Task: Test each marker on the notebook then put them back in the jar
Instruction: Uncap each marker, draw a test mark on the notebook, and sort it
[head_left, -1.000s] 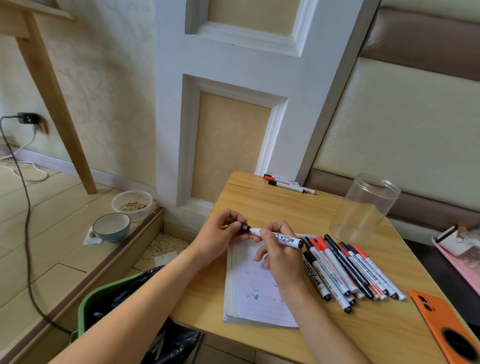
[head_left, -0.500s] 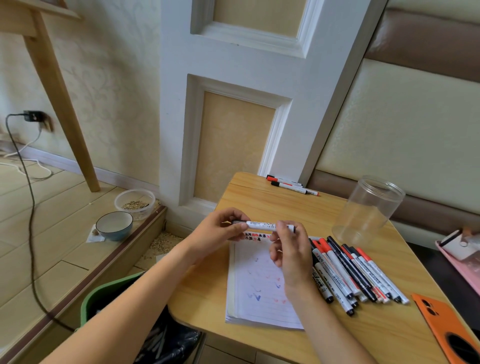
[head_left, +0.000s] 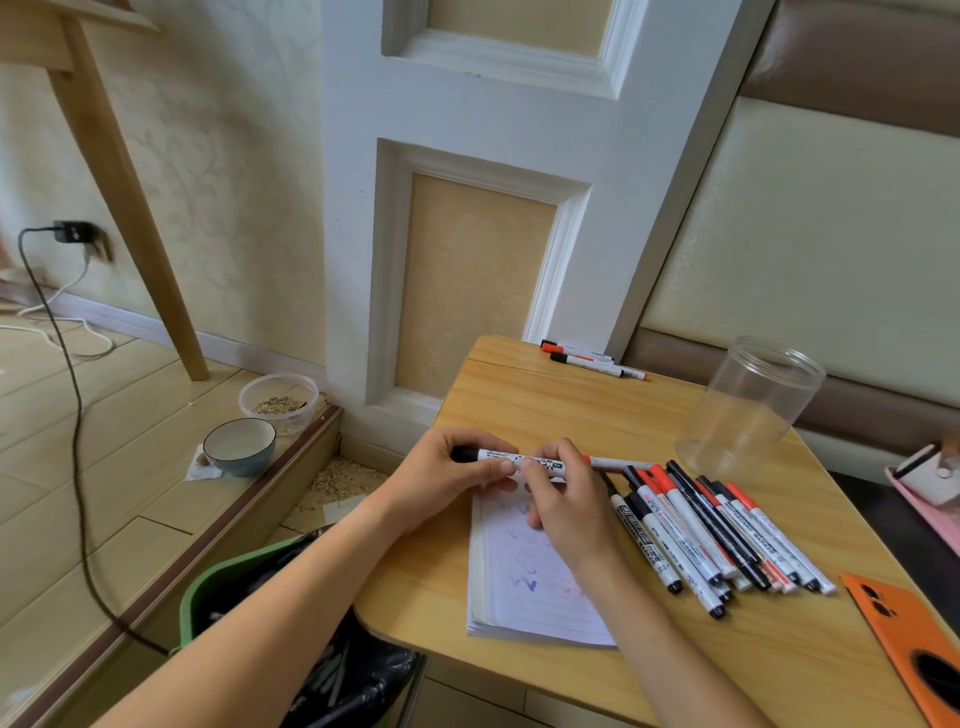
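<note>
Centre of frame: left hand (head_left: 447, 480) and right hand (head_left: 563, 499) both pinch one black-capped marker (head_left: 511, 458), held level above the notebook's (head_left: 524, 577) top edge. Loose markers (head_left: 696, 530) lie fanned on the table (head_left: 587, 410) just R of the notebook; clear jar (head_left: 748, 410) stands upright at upper R, apart from them.

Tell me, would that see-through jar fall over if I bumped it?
Probably yes. The clear jar looks empty and thin-walled, so likely light. It's tall and open-topped, so a nudge might tip it, and being round, it could roll across the table.
</note>
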